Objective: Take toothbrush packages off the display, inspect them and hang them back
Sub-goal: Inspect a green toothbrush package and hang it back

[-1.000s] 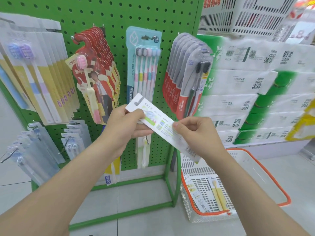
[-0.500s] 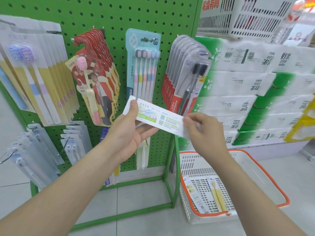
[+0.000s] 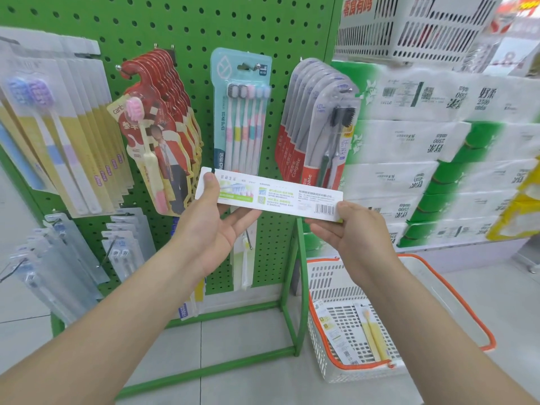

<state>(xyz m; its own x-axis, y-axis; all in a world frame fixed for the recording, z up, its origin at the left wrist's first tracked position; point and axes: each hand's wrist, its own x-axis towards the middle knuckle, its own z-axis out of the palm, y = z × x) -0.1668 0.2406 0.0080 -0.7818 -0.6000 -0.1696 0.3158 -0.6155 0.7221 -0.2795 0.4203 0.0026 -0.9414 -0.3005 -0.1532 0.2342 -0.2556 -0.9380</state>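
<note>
Behind the package [image 3: 277, 197], left hand's [image 3: 213, 229] fingers [image 3: 245, 219] lie half-hidden

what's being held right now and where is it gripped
A white toothbrush package, held level by both ends: right hand pinches the barcode end, left hand grips the other.

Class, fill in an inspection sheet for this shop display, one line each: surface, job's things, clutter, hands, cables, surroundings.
Surface: green pegboard, hooks loaded with hanging packs.
Job's things: white package held level in front of the pegboard, barcode side facing the camera; red packs, blue pack and Colgate packs hang above it.
Clutter: basket on the floor holds two loose packs.
Hands: left hand holds one end, thumb on its face; right hand pinches the barcode end.
Cables: nothing seen.
Surroundings: stacked tissue packs to the right; tiled floor.
</note>
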